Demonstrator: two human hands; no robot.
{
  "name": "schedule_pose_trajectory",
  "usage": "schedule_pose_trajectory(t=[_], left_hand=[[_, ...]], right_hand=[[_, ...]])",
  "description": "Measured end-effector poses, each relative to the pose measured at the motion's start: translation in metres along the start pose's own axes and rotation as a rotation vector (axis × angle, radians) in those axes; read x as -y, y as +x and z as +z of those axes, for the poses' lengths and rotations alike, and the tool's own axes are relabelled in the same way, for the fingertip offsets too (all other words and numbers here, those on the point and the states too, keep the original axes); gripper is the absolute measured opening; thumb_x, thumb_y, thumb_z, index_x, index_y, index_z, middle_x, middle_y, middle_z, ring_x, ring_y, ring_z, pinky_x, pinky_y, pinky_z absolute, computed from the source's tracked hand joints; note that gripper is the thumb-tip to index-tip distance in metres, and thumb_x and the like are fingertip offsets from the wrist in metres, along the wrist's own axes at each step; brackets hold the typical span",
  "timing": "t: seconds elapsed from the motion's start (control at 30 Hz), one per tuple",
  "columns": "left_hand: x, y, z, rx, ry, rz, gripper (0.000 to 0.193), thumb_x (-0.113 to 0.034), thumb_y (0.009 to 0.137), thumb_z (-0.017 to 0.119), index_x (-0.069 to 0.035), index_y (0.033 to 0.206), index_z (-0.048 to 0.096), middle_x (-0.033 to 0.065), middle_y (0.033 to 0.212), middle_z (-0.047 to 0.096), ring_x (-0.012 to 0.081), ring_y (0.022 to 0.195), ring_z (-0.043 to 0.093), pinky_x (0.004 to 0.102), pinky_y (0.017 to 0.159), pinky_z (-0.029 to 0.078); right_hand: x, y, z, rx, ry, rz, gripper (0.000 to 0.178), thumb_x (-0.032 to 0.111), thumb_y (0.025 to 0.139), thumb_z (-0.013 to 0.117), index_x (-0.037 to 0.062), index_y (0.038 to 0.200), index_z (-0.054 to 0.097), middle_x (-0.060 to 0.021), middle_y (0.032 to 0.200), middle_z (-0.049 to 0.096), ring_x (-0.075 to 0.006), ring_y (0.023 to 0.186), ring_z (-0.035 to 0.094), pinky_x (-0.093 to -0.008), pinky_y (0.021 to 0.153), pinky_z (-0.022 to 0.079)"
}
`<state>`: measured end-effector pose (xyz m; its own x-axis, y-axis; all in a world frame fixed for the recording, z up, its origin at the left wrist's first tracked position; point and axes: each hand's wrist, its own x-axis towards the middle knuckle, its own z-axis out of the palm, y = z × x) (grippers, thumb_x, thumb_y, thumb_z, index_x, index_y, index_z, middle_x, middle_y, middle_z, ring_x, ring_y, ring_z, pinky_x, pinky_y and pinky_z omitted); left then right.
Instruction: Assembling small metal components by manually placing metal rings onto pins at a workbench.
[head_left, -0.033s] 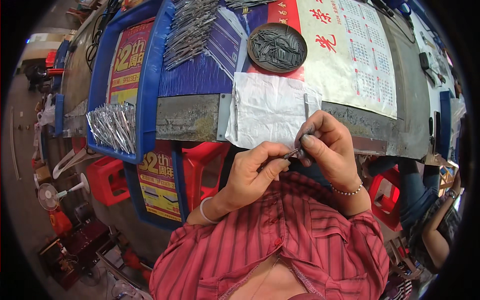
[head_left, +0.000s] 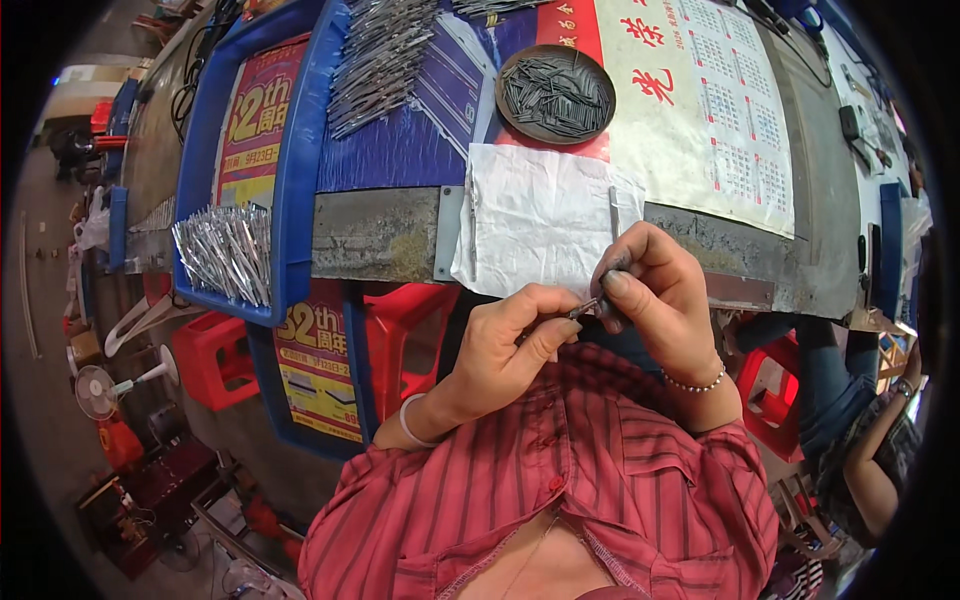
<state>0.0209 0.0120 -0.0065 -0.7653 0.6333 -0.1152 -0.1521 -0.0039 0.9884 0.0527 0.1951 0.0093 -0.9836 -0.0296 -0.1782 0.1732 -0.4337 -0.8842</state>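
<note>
Just in front of the table's edge, my left hand (head_left: pixel 515 335) pinches a small, thin metal piece (head_left: pixel 584 308) between thumb and fingertips. My right hand (head_left: pixel 655 285) is closed at the piece's other end, its fingertips smudged dark; the fingers hide most of what lies between them. Beyond the hands a creased white cloth (head_left: pixel 540 215) lies over the table edge. A slim metal strip (head_left: pixel 614 210) rests on its right side. Behind the cloth stands a round brown dish (head_left: pixel 507 110) of slender dark metal pieces.
At the left a blue tray (head_left: pixel 300 170) holds a heap of shiny metal pieces (head_left: pixel 225 255). More thin pieces (head_left: pixel 380 60) lie piled on a blue sheet. A calendar sheet (head_left: pixel 650 150) covers the table at right. Red stools (head_left: pixel 215 360) stand below; another person's arm (head_left: pixel 875 470) shows at far right.
</note>
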Motion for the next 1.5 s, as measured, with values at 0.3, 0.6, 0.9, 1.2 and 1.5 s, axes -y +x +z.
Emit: schedule_pose_trajectory(t=[0.3,0.6,0.9,1.2,1.5], left_hand=[[-0.005,-0.002,-0.001,-0.041,0.193,0.088,0.015,-0.004,0.084,0.061,0.000,0.098,0.058,0.0073,0.073,0.061,0.0114,0.059,0.058,0.0237,0.053,0.045],[-0.004,0.002,-0.002,-0.188,0.740,0.486,0.024,0.003,0.073,0.067,0.001,0.096,0.060,0.0127,0.077,0.063,0.0244,0.064,0.063,0.0294,0.054,0.048],[-0.001,0.000,-0.004,-0.216,0.894,0.551,0.032,0.004,0.067,0.071,0.001,0.097,0.060,0.0114,0.076,0.062,0.0227,0.061,0.060,0.0302,0.052,0.047],[-0.003,0.001,-0.005,-0.200,0.931,0.556,0.032,0.003,0.067,0.071,0.002,0.097,0.060,0.0114,0.075,0.061,0.0223,0.059,0.059,0.0304,0.050,0.046],[-0.008,0.003,-0.005,-0.188,0.949,0.532,0.030,0.002,0.067,0.071,0.002,0.094,0.061,0.0127,0.076,0.063,0.0234,0.062,0.061,0.0298,0.051,0.047]], right_hand=[[-0.016,-0.011,0.008,-0.079,-0.324,-0.147,0.010,0.004,0.086,0.057,-0.0019,0.089,0.050,-0.0040,0.075,0.058,-0.0066,0.066,0.054,-0.0200,0.058,0.043],[-0.025,-0.010,0.010,-0.140,-0.144,-0.126,0.010,0.007,0.091,0.052,-0.0028,0.094,0.049,-0.0074,0.081,0.058,-0.0077,0.065,0.054,-0.0199,0.059,0.045],[-0.035,-0.008,0.013,-0.119,-0.137,-0.156,0.011,0.008,0.092,0.049,-0.0021,0.095,0.046,-0.0095,0.085,0.058,-0.0085,0.066,0.054,-0.0208,0.061,0.046],[-0.038,-0.008,0.013,-0.128,-0.108,-0.118,0.012,0.010,0.093,0.049,-0.0017,0.093,0.046,-0.0094,0.086,0.058,-0.0086,0.066,0.054,-0.0210,0.062,0.046],[-0.039,-0.005,0.012,-0.125,-0.067,-0.116,0.012,0.009,0.093,0.049,-0.0019,0.094,0.046,-0.0092,0.085,0.058,-0.0087,0.067,0.054,-0.0215,0.063,0.046]])
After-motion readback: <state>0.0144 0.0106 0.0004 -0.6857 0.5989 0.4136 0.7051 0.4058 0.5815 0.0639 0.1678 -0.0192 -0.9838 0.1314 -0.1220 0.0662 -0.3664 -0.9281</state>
